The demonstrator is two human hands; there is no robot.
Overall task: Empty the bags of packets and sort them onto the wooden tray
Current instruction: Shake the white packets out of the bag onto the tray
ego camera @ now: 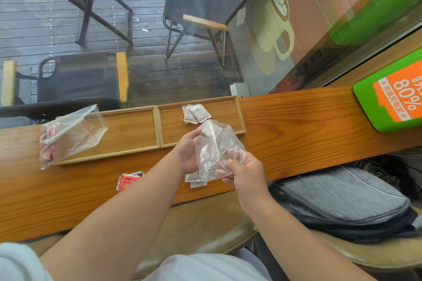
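A clear plastic bag (214, 146) hangs over the counter, gripped from the left by my left hand (188, 150) and at its lower right by my right hand (245, 171). White packets (194, 178) lie under the bag near the counter's front edge. A few more white packets (196, 113) rest in the right compartment of the wooden tray (228, 112). The left compartment (127, 134) is partly covered by a second clear bag (75, 132) holding red packets at its left end. One red packet (129, 179) lies loose on the counter.
The long wooden counter (296, 125) runs along a window. A green and orange sign (395, 100) sits at the right end. A grey bag (342, 201) lies on the bench below right. Folding chairs and a table stand outside.
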